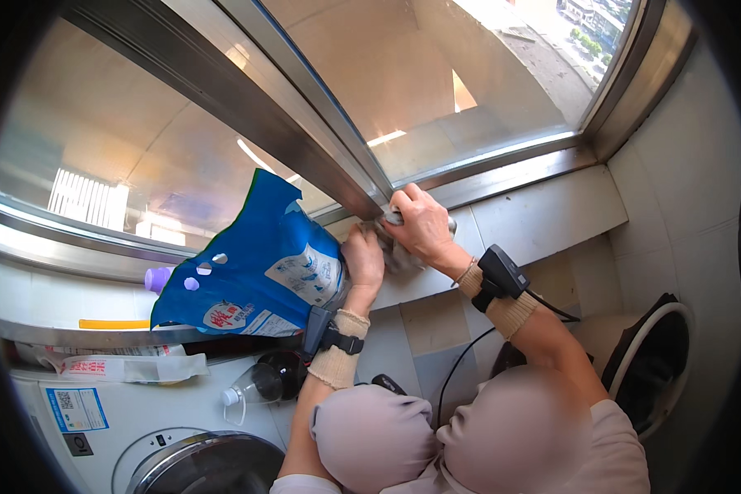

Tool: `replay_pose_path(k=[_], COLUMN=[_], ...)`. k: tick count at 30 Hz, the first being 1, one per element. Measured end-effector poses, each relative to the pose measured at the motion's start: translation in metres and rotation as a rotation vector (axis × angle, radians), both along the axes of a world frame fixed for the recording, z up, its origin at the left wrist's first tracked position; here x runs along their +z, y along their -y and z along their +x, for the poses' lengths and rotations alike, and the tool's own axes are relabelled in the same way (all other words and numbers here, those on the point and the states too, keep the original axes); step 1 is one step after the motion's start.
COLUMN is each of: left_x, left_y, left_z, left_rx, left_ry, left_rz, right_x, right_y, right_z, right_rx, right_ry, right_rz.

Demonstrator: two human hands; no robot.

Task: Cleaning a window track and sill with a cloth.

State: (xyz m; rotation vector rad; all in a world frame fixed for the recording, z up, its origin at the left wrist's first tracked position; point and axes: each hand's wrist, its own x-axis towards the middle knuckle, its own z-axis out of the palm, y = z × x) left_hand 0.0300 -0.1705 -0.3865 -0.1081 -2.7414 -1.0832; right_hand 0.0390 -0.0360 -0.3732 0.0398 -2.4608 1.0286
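A crumpled grey-brown cloth (pixel 401 253) lies bunched on the tiled window sill (pixel 525 213), at the foot of the metal window frame. My right hand (pixel 421 221) grips its upper part with curled fingers. Just to the left, my left hand (pixel 364 256) has its fingers bent against the cloth's left side; its fingertips are partly hidden, so its hold cannot be told. Beside my left hand stands a large blue plastic bag (pixel 247 265) with printed panels and cut-out holes. Both wrists wear dark strapped devices over beige cuffs.
A purple cap (pixel 157 280) shows behind the bag, and a yellow strip (pixel 123 324) lies along the sill. Below are a white front-loading washing machine (pixel 117 401), a clear plastic bottle (pixel 256 386) and printed plastic packaging (pixel 133 368). A round dark-mouthed container (pixel 685 358) stands at right. A black cable hangs from my right wrist.
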Motion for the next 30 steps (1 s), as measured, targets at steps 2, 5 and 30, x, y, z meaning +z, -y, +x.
replay_pose_path(k=[2, 5, 30], left_x=[0.027, 0.096, 0.145], left_y=[-0.009, -0.004, -0.002], left_z=[0.005, 0.001, 0.000], left_rx=[0.026, 0.069, -0.042], left_ry=[-0.021, -0.319, -0.395], left_rz=[0.148, 0.204, 0.089], right_x=[0.026, 0.109, 0.125], right_y=[-0.005, 0.003, 0.002], right_z=[-0.002, -0.009, -0.015], right_rx=[-0.004, 0.024, 0.022], right_ry=[-0.068, -0.282, -0.348], right_rz=[0.010, -0.063, -0.180])
